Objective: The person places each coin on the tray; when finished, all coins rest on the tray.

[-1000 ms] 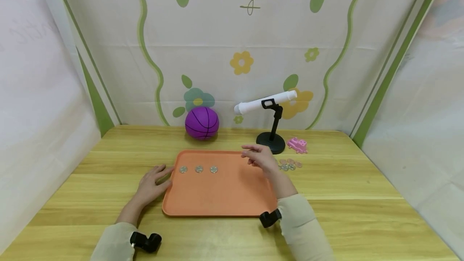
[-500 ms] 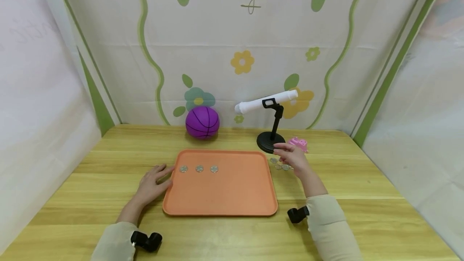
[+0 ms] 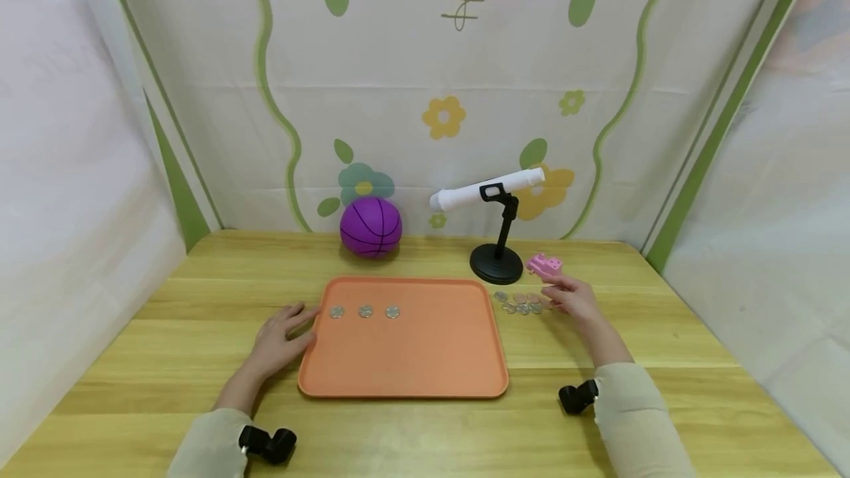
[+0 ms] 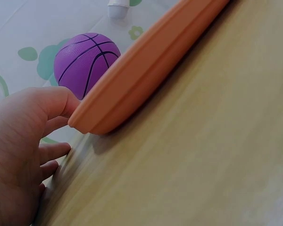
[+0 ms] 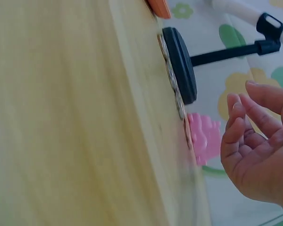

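The right hand [image 3: 575, 301], its grip loose and holding nothing, hovers by the coins [image 3: 521, 303]. The left hand [image 3: 279, 338] lies flat, touching the orange tray [image 3: 405, 367].

- A pale wooden table [image 3: 664, 360] with lengthwise planks is seen filling the lower half.
- A white backdrop [image 3: 412, 57], printed with flowers, wavy green lines and cursive lettering at 12 o'clock, is hung behind.
- Plain white sheets [image 3: 66, 190] are stretched at 9 and 3 o'clock.
- Soft, even light is cast.
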{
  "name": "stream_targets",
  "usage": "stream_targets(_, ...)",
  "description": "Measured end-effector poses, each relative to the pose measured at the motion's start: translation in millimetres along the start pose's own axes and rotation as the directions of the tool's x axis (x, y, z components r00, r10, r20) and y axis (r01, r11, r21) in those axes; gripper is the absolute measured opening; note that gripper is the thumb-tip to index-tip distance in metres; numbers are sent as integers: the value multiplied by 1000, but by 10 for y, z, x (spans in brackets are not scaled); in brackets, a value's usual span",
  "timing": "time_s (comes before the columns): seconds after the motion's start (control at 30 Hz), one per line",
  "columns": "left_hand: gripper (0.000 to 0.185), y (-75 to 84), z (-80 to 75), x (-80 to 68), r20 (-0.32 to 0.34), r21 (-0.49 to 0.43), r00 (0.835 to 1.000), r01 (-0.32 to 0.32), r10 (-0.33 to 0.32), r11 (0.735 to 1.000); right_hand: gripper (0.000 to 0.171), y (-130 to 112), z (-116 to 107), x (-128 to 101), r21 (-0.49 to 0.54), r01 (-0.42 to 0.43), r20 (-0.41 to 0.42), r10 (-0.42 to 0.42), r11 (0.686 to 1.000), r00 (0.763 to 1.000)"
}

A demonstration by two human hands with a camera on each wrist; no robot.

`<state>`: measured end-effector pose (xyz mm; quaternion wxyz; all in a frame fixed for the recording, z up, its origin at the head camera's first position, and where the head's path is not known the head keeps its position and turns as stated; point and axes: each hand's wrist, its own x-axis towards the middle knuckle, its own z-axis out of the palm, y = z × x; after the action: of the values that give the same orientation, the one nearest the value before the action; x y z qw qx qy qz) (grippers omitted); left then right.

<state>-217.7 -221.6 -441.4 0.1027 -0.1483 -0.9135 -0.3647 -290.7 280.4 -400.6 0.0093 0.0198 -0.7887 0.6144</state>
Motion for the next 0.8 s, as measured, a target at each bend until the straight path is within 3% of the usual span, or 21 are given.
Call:
stream_targets(0.4, 44, -32, 19, 0, 6, 4, 1000, -3, 3, 1000, 47, 247, -223, 37, -59, -183, -30, 182, 981, 983)
stream_targets(0.63, 45, -42, 38, -9, 11, -4, 1000, 12, -12, 1000, 41, 404, -217, 66, -115, -165, -76, 157, 979, 985)
stream_targets(0.8, 44, -38, 29, -6, 6, -5, 1000, 16, -16, 1000, 48, 430, -185, 98, -167, -156, -107, 140, 974, 984)
